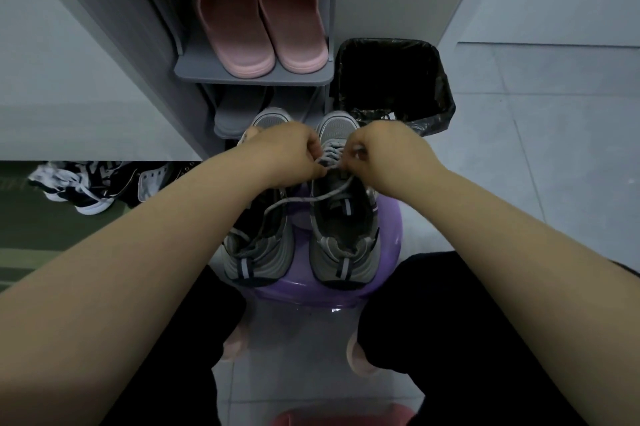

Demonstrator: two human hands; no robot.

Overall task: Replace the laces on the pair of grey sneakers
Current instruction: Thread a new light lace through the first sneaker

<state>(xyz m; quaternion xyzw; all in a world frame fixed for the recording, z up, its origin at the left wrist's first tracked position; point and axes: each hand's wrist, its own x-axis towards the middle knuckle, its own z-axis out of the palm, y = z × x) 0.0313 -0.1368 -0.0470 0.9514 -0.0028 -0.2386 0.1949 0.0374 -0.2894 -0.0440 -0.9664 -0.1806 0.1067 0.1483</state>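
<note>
**Hands working a lace on the right-hand grey sneaker**

Two grey sneakers stand side by side on a purple stool (311, 290) at the centre of the frame, toes pointing away. The left hand (291, 151) and right hand (381, 151) meet over the right-hand sneaker (341, 238), each with fingers pinched closed on its grey lace (311, 198), which trails loose toward the left-hand sneaker (258, 245). Lacing near the toe looks threaded; the upper eyelets appear unfinished. The left-hand sneaker's laces lie slack; whether they are old or new cannot be told. Judging by this, the job is partway done
</note>
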